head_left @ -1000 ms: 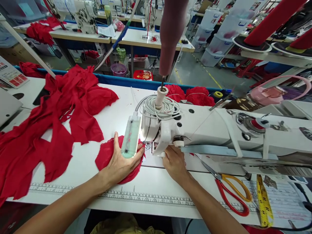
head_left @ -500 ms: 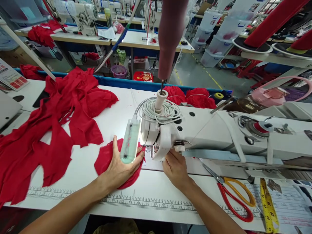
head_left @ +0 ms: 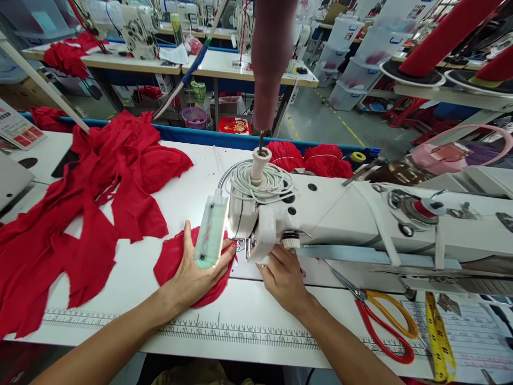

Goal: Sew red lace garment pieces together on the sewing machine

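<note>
My left hand [head_left: 198,275] lies spread over a rounded red fabric piece [head_left: 170,262], pressing it to the table left of the needle area. Its fingertips reach close to the presser foot [head_left: 240,244] of the white sewing machine [head_left: 332,214]. A pale green lamp [head_left: 210,232] hangs in front of part of that hand. My right hand [head_left: 282,278] sits just right of the machine's needle end, with its fingers curled together under the head. Whatever those fingers hold, if anything, is hidden by the hand and the machine.
Loose red fabric [head_left: 120,182] is heaped on the left. Orange-and-red-handled scissors [head_left: 385,321] and a yellow tape measure [head_left: 438,337] lie at right. Red bundles [head_left: 326,159] sit behind the machine. A printed ruler [head_left: 240,334] runs along the front edge.
My right hand has shifted slightly, and its thumb and fingertips now show more beside the needle end. The left hand stays spread on the red piece. The whole view has moved a little.
</note>
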Motion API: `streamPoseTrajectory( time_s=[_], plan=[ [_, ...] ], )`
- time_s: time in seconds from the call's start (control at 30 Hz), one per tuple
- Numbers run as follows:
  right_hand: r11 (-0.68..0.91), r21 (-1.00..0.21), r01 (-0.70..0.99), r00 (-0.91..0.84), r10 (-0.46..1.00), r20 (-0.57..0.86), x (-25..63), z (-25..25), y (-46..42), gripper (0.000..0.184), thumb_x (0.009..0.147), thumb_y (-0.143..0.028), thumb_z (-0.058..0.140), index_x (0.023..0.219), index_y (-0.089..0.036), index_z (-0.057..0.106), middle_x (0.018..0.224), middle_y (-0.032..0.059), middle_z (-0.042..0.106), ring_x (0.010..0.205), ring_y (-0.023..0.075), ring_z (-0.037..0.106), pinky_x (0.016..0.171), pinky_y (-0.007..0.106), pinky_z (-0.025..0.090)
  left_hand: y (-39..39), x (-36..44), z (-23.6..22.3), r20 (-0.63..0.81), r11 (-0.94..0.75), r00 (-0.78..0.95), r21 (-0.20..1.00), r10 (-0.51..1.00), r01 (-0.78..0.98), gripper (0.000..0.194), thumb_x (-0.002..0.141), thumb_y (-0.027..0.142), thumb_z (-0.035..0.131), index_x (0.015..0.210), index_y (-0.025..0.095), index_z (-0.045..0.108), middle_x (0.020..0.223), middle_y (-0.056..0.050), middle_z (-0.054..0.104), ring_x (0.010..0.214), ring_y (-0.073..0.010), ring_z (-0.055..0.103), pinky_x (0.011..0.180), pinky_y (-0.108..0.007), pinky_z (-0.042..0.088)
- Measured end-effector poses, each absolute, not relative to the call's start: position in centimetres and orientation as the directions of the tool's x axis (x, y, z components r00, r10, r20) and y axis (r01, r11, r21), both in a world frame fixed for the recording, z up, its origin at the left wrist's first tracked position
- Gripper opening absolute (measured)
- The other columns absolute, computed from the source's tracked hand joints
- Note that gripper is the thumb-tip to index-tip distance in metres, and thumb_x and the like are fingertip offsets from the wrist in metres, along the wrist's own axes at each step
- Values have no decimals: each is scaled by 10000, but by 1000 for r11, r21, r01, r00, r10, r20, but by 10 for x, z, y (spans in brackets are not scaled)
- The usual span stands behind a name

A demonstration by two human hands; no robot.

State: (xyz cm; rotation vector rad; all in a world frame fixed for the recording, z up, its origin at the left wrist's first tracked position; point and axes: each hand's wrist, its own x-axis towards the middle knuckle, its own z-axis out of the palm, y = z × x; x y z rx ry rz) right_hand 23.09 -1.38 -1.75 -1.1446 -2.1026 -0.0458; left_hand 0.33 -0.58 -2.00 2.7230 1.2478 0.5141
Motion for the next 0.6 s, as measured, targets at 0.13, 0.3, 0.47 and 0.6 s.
streamPoseTrajectory(
  time_s=[0.13, 0.3, 0.47, 0.6],
  plan=[
    [614, -264, 744, -357, 699, 620, 231, -19, -11, 207, 928, -62, 472, 800, -194, 567, 727, 14, 576, 701, 156, 557, 612, 274, 352, -10, 8, -10, 306, -665, 599, 196, 740, 721, 356, 974, 138, 438, 1293, 221, 569, 1167, -93, 676, 1086, -267, 608, 956, -563, 502],
    [615, -263, 743, -370, 705, 605, 232, -22, -11, 188, 979, -137, 488, 835, -190, 597, 723, 5, 585, 682, 153, 542, 660, 291, 363, -37, 9, 7, 281, -641, 584, 188, 761, 744, 264, 953, 335, 559, 1141, 154, 598, 1084, -120, 648, 955, -267, 589, 822, -452, 521],
    [612, -264, 746, -371, 711, 597, 231, -26, -12, 312, 1013, -187, 461, 721, -191, 572, 700, 0, 573, 667, 142, 512, 702, 301, 358, -62, 4, -4, 253, -610, 563, 187, 787, 770, 157, 895, 70, 457, 967, 153, 569, 904, -80, 605, 793, -217, 547, 659, -328, 463],
    [611, -252, 750, -374, 707, 600, 228, -28, -12, 373, 1019, -199, 464, 655, -190, 546, 674, 0, 546, 651, 136, 479, 709, 301, 347, -40, -3, 5, 303, -632, 574, 144, 761, 762, 323, 731, -82, 344, 825, 171, 521, 727, -31, 546, 659, -186, 494, 583, -289, 389]
  ],
)
